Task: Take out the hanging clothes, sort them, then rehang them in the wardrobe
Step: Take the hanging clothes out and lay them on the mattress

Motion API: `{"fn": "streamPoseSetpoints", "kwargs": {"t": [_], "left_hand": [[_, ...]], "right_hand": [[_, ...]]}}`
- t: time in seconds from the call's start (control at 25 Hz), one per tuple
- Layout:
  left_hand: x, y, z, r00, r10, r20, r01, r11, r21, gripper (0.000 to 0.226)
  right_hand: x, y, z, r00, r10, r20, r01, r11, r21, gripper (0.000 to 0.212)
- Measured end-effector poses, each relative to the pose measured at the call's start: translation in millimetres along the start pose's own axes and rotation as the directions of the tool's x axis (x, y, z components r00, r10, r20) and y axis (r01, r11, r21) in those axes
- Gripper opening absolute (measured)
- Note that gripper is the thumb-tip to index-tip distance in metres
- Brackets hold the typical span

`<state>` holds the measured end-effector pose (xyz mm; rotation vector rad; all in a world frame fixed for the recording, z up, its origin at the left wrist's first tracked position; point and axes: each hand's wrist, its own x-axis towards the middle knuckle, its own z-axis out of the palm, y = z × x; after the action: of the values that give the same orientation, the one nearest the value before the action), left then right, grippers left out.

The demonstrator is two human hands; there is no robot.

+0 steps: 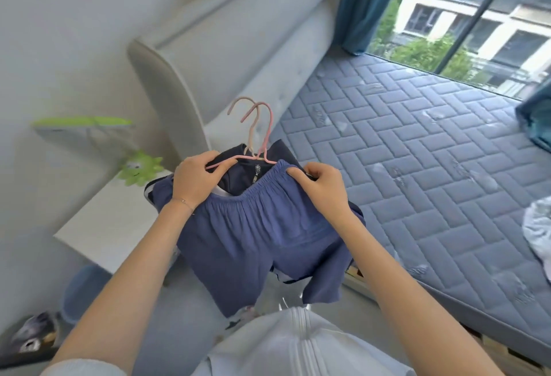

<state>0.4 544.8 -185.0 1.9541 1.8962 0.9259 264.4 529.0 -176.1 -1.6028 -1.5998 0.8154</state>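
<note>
I hold a bundle of clothes on hangers in front of me, beside the bed. Blue shorts point(256, 241) with an elastic waistband hang at the front. Behind them is a dark navy garment point(238, 171) with a zip. Two hooks rise above the bundle, one from a pink hanger point(266, 134) and one from a paler hanger point(252, 137). My left hand point(198, 180) pinches the pink hanger's left arm. My right hand point(323, 186) grips the waistband of the shorts at its right end.
A bare quilted blue mattress point(417, 173) lies to the right, with a pale padded headboard point(238, 56) behind. A white bedside table point(107, 226) with a green toy point(140, 168) stands at the left. A crumpled white cloth point(539, 235) lies at the mattress's right edge. A window point(465, 14) is beyond.
</note>
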Motion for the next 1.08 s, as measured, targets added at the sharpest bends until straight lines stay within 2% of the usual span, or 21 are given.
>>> {"fn": "streamPoseSetpoints", "kwargs": {"t": [0.24, 0.56, 0.76, 0.88, 1.0, 1.08], "left_hand": [[91, 35, 74, 0.986, 0.071, 0.151, -0.059, 0.994, -0.087, 0.066], [240, 46, 159, 0.944, 0.158, 0.289, -0.118, 0.981, -0.152, 0.051], [330, 28, 240, 0.876, 0.136, 0.462, -0.045, 0.978, -0.203, 0.060], [368, 14, 297, 0.824, 0.099, 0.559, -0.003, 0.986, -0.170, 0.060], [397, -7, 362, 0.801, 0.048, 0.597, 0.046, 0.989, -0.141, 0.058], [413, -26, 409, 0.811, 0.016, 0.585, 0.087, 0.985, -0.148, 0.058]], "right_hand": [[61, 47, -40, 0.990, 0.111, -0.093, -0.110, 0.994, 0.013, 0.056], [182, 84, -53, 0.950, 0.212, -0.228, -0.222, 0.975, -0.019, 0.056], [267, 127, -43, 0.906, 0.335, -0.258, -0.363, 0.929, -0.068, 0.056], [310, 169, -31, 0.881, 0.409, -0.239, -0.433, 0.899, -0.058, 0.055], [356, 219, -16, 0.855, 0.474, -0.211, -0.494, 0.868, -0.048, 0.053], [387, 255, -4, 0.841, 0.501, -0.205, -0.523, 0.849, -0.069, 0.053]]}}
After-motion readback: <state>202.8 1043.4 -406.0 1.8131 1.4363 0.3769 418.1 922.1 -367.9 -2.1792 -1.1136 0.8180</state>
